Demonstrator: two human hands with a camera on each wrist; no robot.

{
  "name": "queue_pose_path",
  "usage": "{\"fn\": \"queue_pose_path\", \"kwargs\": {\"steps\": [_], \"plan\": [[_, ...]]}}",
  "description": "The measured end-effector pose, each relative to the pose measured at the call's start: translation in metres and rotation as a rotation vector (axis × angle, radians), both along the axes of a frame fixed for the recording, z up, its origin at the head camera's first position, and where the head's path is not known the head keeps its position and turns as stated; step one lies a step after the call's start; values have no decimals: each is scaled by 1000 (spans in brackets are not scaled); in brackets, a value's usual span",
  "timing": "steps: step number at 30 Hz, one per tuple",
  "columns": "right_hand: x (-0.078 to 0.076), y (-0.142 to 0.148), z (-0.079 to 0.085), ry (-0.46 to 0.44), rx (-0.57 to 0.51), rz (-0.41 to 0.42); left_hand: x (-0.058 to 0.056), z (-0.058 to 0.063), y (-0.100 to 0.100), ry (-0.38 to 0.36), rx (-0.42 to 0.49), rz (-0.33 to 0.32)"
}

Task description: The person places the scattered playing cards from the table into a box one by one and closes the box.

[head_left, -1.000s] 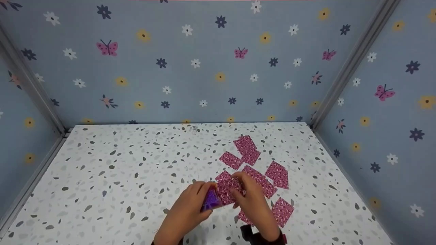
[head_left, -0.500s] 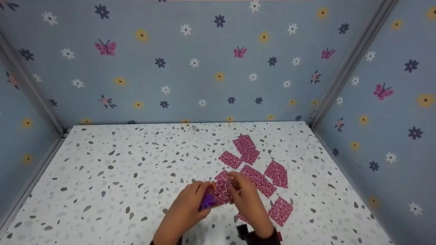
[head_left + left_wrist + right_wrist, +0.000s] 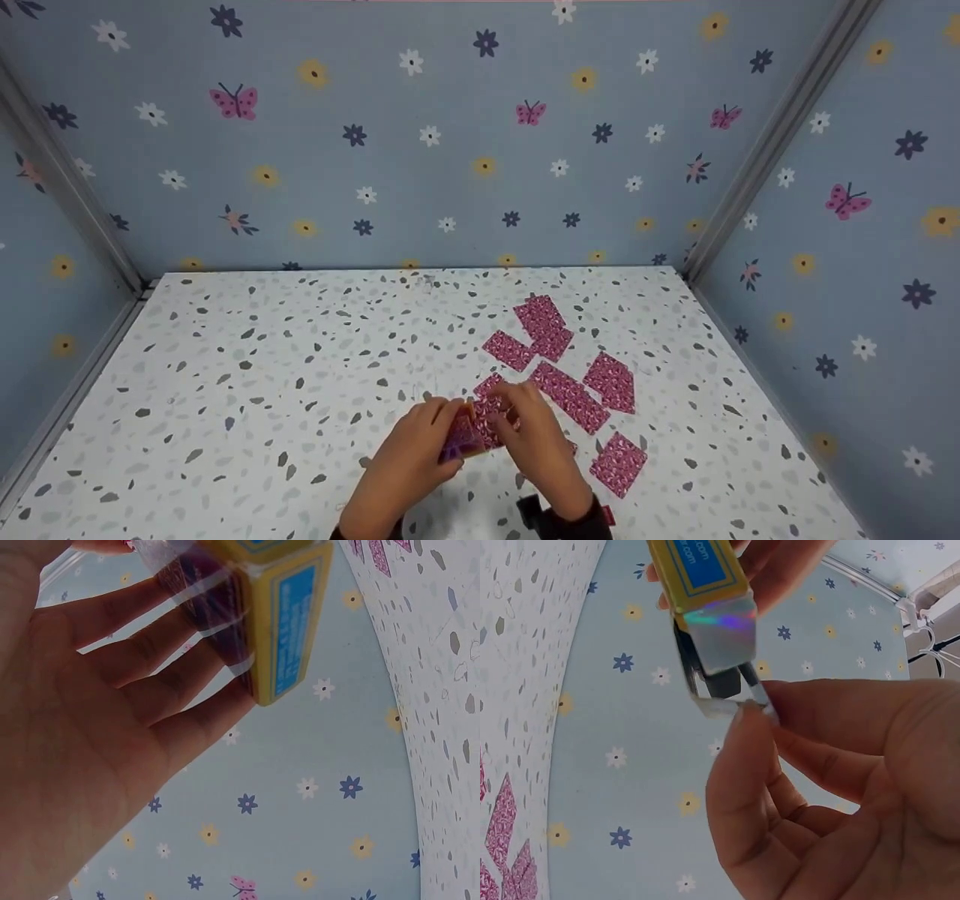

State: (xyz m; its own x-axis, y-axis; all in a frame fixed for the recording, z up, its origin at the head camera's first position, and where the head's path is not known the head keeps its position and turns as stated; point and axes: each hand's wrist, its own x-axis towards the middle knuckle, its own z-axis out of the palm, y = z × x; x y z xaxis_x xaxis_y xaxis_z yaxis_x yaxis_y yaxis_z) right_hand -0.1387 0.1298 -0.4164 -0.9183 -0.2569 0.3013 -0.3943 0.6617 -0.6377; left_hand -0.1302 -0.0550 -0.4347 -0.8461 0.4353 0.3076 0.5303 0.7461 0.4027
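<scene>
My left hand point(image 3: 409, 457) grips a small card box point(image 3: 463, 433), purple on its face with yellow-orange edges. In the left wrist view, the box's yellow side with a blue printed panel point(image 3: 295, 630) faces outward. My right hand point(image 3: 538, 439) is at the other end, thumb and forefinger pinching a pale rim point(image 3: 720, 706) that stands out past the box. A shiny silvery flap point(image 3: 724, 634) hangs at that end, with dark parts behind it. Between the hands in the head view shows a pink patterned surface point(image 3: 486, 426), partly covered by the right fingers.
Several pink patterned cards lie on the speckled white table point(image 3: 247, 390), some overlapping: one long group point(image 3: 570, 397), one card at the right point(image 3: 611, 382), one nearer point(image 3: 619, 463), and a far cluster point(image 3: 544, 326). Flowered blue panels point(image 3: 420, 165) enclose the table.
My right hand has moved left toward the box, and less of the pink surface shows between the hands. The left hand keeps its grip nearly in place. The loose cards lie unchanged.
</scene>
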Motion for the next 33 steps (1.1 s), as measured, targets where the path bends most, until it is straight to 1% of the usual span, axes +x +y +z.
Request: {"fn": "queue_pose_path", "kwargs": {"steps": [5, 8, 12, 15, 17, 19, 24, 27, 31, 33], "plan": [[-1, -2, 0, -44, 40, -10, -1, 0, 0, -4, -10, 4], [-1, -2, 0, -65, 39, 0, -1, -1, 0, 9, -5, 2], [0, 0, 0, -86, 37, -5, -2, -2, -1, -4, 7, 1], [0, 1, 0, -76, 40, -23, -3, -3, -1, -33, 10, 11], [0, 1, 0, -69, 48, -26, -3, -3, -1, -40, 8, 17], [0, 1, 0, -68, 65, -22, -3, -4, -1, -33, 6, 19], [3, -4, -3, -57, 108, 0, -2, -5, -1, 15, 10, 13], [3, -2, -3, -46, 110, 17, -2, -6, -2, 14, 14, 14], [2, 9, -2, -50, 99, -26, -3, -6, -2, -12, 8, 21], [0, 17, -3, -60, 114, -55, -3, -6, -3, -26, 7, 23]]}}
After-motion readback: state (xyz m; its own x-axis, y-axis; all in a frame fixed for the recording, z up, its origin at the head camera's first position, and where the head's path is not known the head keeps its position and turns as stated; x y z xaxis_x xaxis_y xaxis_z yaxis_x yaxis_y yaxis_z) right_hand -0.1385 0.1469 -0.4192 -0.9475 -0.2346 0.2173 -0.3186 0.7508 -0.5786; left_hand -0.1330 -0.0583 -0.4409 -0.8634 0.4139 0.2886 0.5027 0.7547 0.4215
